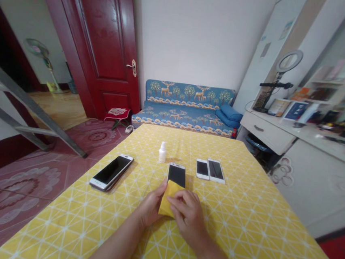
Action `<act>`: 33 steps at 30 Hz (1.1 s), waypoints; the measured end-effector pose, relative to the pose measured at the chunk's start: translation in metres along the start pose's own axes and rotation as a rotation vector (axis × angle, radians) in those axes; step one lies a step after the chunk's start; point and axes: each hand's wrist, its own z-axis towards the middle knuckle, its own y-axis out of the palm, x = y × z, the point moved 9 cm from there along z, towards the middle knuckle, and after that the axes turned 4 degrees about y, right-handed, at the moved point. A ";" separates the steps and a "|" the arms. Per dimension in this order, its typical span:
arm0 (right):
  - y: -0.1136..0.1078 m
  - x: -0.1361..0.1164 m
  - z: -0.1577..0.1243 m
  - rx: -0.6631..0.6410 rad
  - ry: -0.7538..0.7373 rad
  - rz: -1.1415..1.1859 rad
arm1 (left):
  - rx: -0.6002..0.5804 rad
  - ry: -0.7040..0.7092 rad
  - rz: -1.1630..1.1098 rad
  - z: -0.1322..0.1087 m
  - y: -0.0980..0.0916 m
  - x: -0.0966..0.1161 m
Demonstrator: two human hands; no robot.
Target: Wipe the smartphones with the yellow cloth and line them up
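Observation:
A white-framed smartphone [176, 174] with a dark screen is held over the middle of the table, its top end pointing away from me. My left hand [152, 205] grips it along the left edge, fingers closed. Over the lower part of the screen lies a yellow cloth [166, 205], which hides that half of the phone. My right hand [191, 213] has its fingers bent and pinched on the cloth, pressing it against the phone. Just beyond the phone stands a small white spray bottle [162, 153], upright and touched by neither hand.
Two white phones [216, 171] lie side by side at the right on the yellow patterned tablecloth [233, 225]. A stack of phones [112, 171] lies at the left. Beyond the table are a blue sofa [174, 111], a red door [95, 28] and a white cabinet [317, 180].

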 end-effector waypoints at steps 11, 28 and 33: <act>-0.026 0.059 -0.004 0.331 0.299 0.101 | -0.198 -0.048 0.212 -0.011 0.014 -0.008; -0.044 0.055 -0.005 0.370 0.318 0.274 | -0.273 -0.127 0.441 -0.020 0.022 -0.014; -0.046 0.048 -0.004 0.392 0.268 0.265 | -0.276 -0.109 0.478 -0.021 0.023 -0.014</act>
